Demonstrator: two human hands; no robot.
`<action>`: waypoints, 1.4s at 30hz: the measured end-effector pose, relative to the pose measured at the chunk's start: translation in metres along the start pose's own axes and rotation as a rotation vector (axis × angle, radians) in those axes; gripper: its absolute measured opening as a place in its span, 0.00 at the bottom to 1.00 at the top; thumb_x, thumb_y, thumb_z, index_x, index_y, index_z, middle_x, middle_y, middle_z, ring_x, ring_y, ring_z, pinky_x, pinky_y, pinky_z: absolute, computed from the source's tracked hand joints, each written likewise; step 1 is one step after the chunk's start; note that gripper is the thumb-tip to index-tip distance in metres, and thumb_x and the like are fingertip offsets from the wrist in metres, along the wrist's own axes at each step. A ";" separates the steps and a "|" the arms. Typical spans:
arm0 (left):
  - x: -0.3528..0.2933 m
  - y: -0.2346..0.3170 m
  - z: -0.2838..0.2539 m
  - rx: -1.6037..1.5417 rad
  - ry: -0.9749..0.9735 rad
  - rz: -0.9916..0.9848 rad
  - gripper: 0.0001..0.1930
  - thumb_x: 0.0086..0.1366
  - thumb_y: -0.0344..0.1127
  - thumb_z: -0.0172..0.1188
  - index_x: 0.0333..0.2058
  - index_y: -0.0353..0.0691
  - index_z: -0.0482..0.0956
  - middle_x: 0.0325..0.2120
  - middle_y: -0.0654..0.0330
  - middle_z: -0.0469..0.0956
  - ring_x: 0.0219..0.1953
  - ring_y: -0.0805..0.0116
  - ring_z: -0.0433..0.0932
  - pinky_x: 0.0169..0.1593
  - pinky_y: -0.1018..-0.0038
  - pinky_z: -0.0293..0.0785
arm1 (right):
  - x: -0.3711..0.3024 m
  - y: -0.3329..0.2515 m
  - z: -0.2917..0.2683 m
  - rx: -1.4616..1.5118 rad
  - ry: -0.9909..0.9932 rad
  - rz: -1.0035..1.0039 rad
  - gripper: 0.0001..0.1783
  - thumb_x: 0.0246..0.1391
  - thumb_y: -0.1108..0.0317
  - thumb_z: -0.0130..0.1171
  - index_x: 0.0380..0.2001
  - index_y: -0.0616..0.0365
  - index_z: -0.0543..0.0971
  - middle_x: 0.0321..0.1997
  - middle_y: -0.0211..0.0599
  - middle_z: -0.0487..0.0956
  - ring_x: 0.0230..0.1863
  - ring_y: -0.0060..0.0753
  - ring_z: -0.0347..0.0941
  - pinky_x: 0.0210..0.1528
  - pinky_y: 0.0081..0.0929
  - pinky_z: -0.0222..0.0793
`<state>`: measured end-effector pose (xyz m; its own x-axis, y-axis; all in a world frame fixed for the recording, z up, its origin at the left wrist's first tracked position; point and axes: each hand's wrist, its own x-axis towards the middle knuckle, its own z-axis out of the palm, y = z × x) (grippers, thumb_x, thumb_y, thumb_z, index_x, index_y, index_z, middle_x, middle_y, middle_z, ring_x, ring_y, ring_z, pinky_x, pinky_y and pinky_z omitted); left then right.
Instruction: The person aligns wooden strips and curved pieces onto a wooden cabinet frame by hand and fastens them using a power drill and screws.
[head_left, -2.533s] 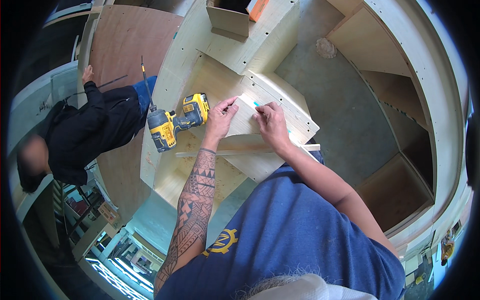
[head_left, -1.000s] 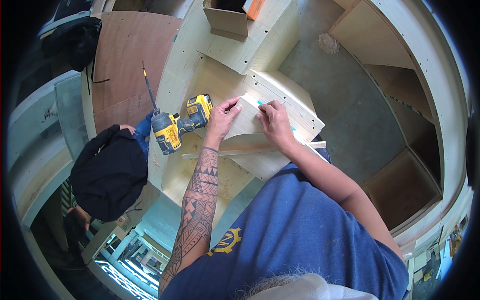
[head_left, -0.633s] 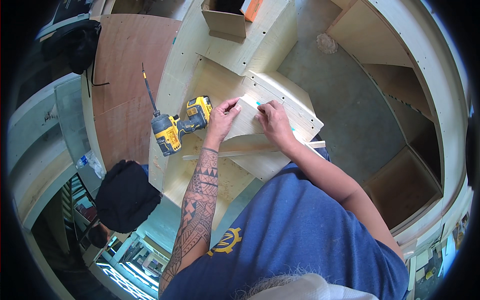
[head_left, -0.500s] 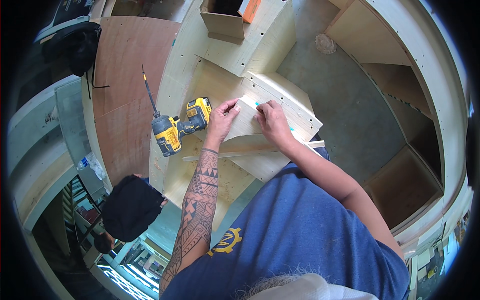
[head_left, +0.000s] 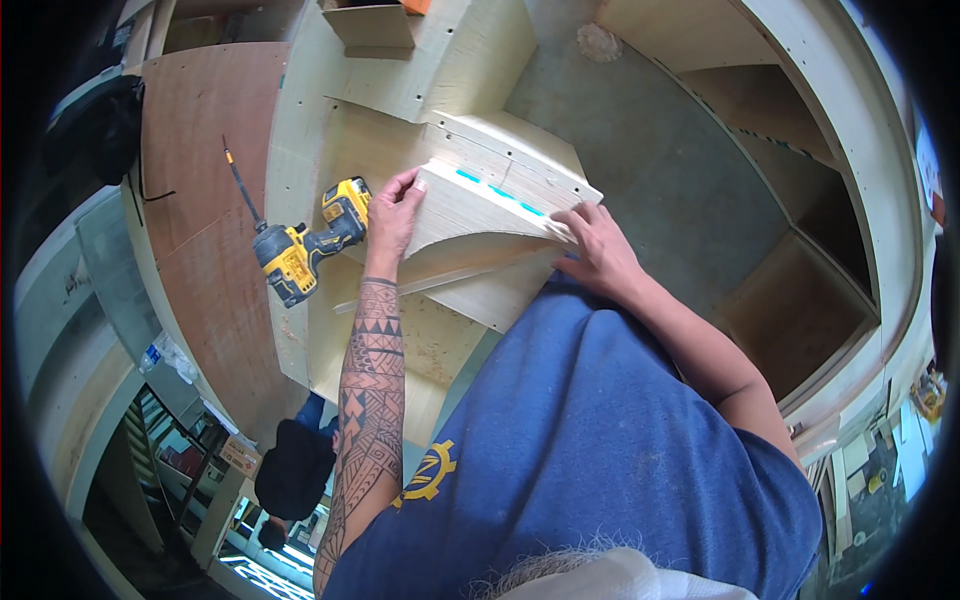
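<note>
The board [head_left: 462,212] spans the space between the two hands, its scooped edge toward the wearer. The left hand [head_left: 396,212] pinches its left corner, thumb on the face; the right hand [head_left: 600,252] curls at the opposite end, though whether it is closed on the wood I cannot tell. The board looks light and stiff, dry enough not to slip; the thin end by the right hand would likely chip or snap first. The sounder hold is probably the broad left corner, with the other hand supporting the straight edge. Blue strips [head_left: 467,175] lie along that edge, between the hands. A thin batten [head_left: 440,281] slants below the left hand. Left of it sits a drill [head_left: 288,264]. Well beyond both hands stands a box [head_left: 375,28].
</note>
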<state>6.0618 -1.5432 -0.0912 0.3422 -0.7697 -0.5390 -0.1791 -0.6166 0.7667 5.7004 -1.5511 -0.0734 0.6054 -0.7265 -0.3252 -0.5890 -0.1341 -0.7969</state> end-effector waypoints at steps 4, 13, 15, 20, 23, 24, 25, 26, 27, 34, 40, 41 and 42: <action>0.000 0.005 0.003 -0.017 -0.014 0.001 0.18 0.72 0.32 0.67 0.59 0.37 0.84 0.48 0.63 0.87 0.47 0.78 0.81 0.55 0.78 0.77 | -0.031 0.025 0.023 0.003 0.151 -0.007 0.25 0.50 0.69 0.74 0.52 0.53 0.80 0.45 0.42 0.77 0.48 0.49 0.76 0.51 0.43 0.76; -0.002 0.001 0.007 -0.015 -0.001 0.009 0.18 0.73 0.33 0.67 0.59 0.36 0.84 0.49 0.62 0.87 0.48 0.78 0.81 0.56 0.78 0.77 | -0.021 0.022 0.041 0.068 0.298 -0.013 0.18 0.55 0.70 0.72 0.50 0.52 0.84 0.41 0.39 0.79 0.40 0.46 0.81 0.42 0.41 0.80; -0.002 0.002 0.008 -0.016 0.005 0.007 0.18 0.73 0.33 0.67 0.59 0.36 0.84 0.49 0.62 0.87 0.48 0.77 0.81 0.56 0.78 0.77 | -0.020 0.023 0.045 0.085 0.292 -0.018 0.18 0.55 0.70 0.72 0.50 0.52 0.84 0.42 0.39 0.80 0.40 0.46 0.81 0.42 0.41 0.81; -0.003 0.003 0.006 -0.027 0.005 -0.006 0.18 0.73 0.33 0.67 0.59 0.37 0.84 0.49 0.63 0.87 0.48 0.78 0.81 0.55 0.78 0.77 | -0.013 0.020 0.051 0.145 0.399 -0.121 0.15 0.53 0.76 0.73 0.46 0.58 0.86 0.42 0.40 0.82 0.43 0.43 0.81 0.42 0.37 0.81; -0.003 0.003 0.006 -0.001 0.014 -0.004 0.18 0.73 0.33 0.67 0.59 0.37 0.84 0.49 0.63 0.87 0.48 0.78 0.81 0.55 0.79 0.77 | -0.012 0.021 0.052 0.129 0.395 -0.117 0.15 0.54 0.76 0.72 0.46 0.60 0.85 0.42 0.41 0.82 0.43 0.44 0.82 0.44 0.37 0.81; -0.003 0.003 0.006 -0.001 0.016 -0.003 0.18 0.73 0.33 0.67 0.59 0.37 0.84 0.49 0.63 0.87 0.48 0.78 0.81 0.55 0.79 0.77 | -0.012 0.021 0.052 0.129 0.394 -0.120 0.15 0.54 0.76 0.72 0.46 0.60 0.85 0.42 0.41 0.82 0.43 0.44 0.82 0.44 0.37 0.81; -0.003 0.003 0.007 -0.005 0.019 0.000 0.18 0.73 0.33 0.67 0.59 0.37 0.84 0.48 0.63 0.87 0.48 0.78 0.81 0.55 0.79 0.77 | -0.012 0.021 0.052 0.136 0.398 -0.111 0.14 0.54 0.76 0.72 0.46 0.60 0.85 0.42 0.41 0.82 0.43 0.44 0.82 0.44 0.37 0.82; -0.003 0.003 0.007 -0.009 0.021 0.002 0.18 0.73 0.33 0.67 0.59 0.37 0.84 0.48 0.63 0.87 0.47 0.78 0.81 0.55 0.79 0.77 | -0.012 0.021 0.052 0.143 0.402 -0.103 0.14 0.55 0.76 0.72 0.45 0.61 0.85 0.43 0.41 0.83 0.43 0.44 0.82 0.45 0.37 0.82; -0.003 0.003 0.008 -0.010 0.021 0.003 0.18 0.73 0.33 0.67 0.59 0.37 0.84 0.48 0.63 0.87 0.47 0.78 0.81 0.55 0.79 0.77 | -0.012 0.022 0.052 0.142 0.402 -0.104 0.14 0.55 0.76 0.72 0.45 0.61 0.85 0.43 0.41 0.83 0.43 0.44 0.82 0.45 0.37 0.82; -0.004 -0.001 0.007 -0.004 0.040 0.009 0.18 0.72 0.33 0.67 0.59 0.37 0.85 0.48 0.63 0.87 0.47 0.78 0.81 0.54 0.78 0.77 | -0.013 0.020 0.052 0.176 0.375 -0.081 0.13 0.56 0.75 0.70 0.45 0.61 0.85 0.44 0.42 0.82 0.45 0.45 0.82 0.46 0.37 0.81; -0.002 0.000 0.008 -0.003 0.038 0.040 0.18 0.72 0.33 0.68 0.58 0.37 0.85 0.48 0.63 0.87 0.46 0.79 0.81 0.54 0.79 0.77 | -0.011 0.018 0.044 0.164 0.308 -0.044 0.17 0.54 0.73 0.70 0.48 0.60 0.83 0.45 0.43 0.80 0.47 0.48 0.80 0.49 0.41 0.79; -0.001 -0.001 0.008 -0.001 0.034 0.041 0.18 0.72 0.33 0.68 0.58 0.37 0.85 0.47 0.64 0.87 0.46 0.79 0.81 0.54 0.79 0.77 | -0.009 0.014 0.041 0.148 0.261 0.002 0.18 0.54 0.71 0.70 0.49 0.60 0.82 0.45 0.43 0.80 0.48 0.49 0.78 0.51 0.42 0.78; -0.001 0.000 0.008 -0.017 0.038 0.027 0.18 0.72 0.33 0.68 0.58 0.37 0.85 0.47 0.64 0.87 0.46 0.80 0.81 0.54 0.79 0.77 | -0.006 0.008 0.037 0.152 0.260 -0.009 0.18 0.54 0.71 0.70 0.49 0.60 0.82 0.45 0.43 0.80 0.48 0.49 0.78 0.51 0.42 0.78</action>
<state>6.0545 -1.5434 -0.0935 0.3723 -0.7791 -0.5044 -0.1734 -0.5923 0.7869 5.7116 -1.5225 -0.0967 0.4410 -0.8767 -0.1919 -0.4854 -0.0531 -0.8727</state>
